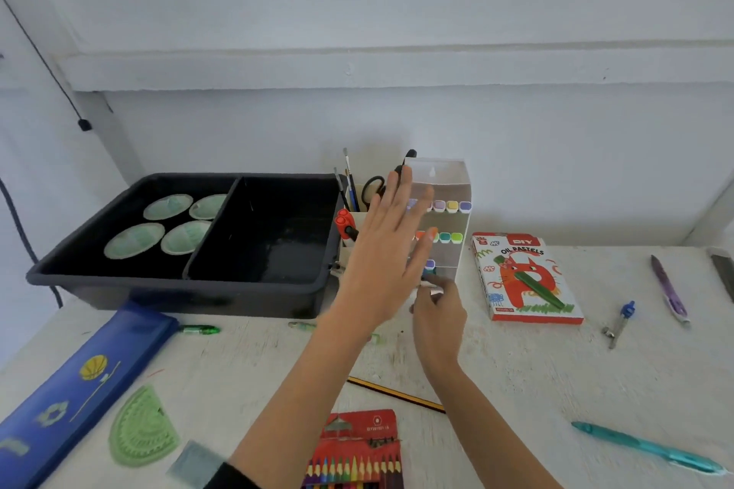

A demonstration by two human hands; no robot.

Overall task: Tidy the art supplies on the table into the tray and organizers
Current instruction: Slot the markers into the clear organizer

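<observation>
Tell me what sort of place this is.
Likely a home art or study desk against a plain wall: an oil pastels box, a pack of coloured pencils and a marker organizer sit on it.

black tray (198, 296): four palettes (135, 240) inside | marker organizer (452, 250): upright, right of tray

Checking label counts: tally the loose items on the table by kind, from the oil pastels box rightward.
oil pastels box: 1
pens: 2, the purple pen and the teal pen
compass: 1
Total: 4
Not counted: a dark item cut off at the right edge, kind unclear.
</observation>
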